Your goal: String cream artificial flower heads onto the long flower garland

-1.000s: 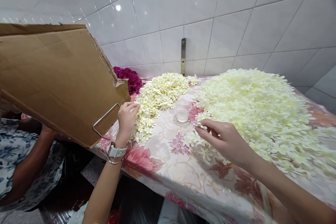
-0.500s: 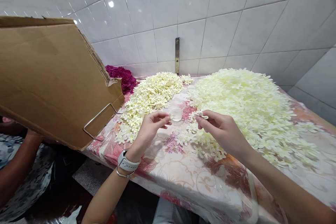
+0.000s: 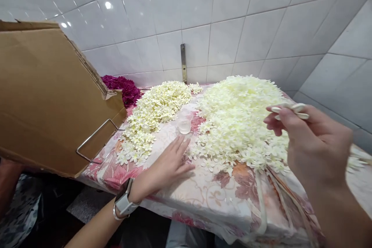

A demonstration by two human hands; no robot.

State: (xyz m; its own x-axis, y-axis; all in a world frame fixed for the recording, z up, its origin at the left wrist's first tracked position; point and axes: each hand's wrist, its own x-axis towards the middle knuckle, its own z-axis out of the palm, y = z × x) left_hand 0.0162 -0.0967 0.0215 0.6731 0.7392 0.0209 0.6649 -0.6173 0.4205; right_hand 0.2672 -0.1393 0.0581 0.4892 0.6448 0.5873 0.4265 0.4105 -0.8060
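My left hand [image 3: 167, 166] lies palm down on the floral tablecloth [image 3: 200, 190], fingers stretched out just in front of a small clear plastic cup [image 3: 184, 124]. Nothing is in it. Raised over the right side of the table, my right hand [image 3: 318, 147] pinches a small white flower [image 3: 291, 110] between thumb and fingers. Behind that hand spreads a large heap of pale greenish-white flowers [image 3: 241, 116]. A smaller heap of cream flowers [image 3: 162, 100] sits beyond and left of my left hand.
A cardboard box [image 3: 55, 100] with a bent metal wire handle [image 3: 94, 139] leans at the left. Magenta flowers [image 3: 124, 88] lie at the back, by the tiled wall [image 3: 197, 42]. Pale cords [image 3: 261, 201] hang over the table's front edge. Another person's arm shows at far left.
My right hand has moved right and up, a white flower still pinched in it. My left hand has come down and opened flat on the cloth. The view has turned rightward.
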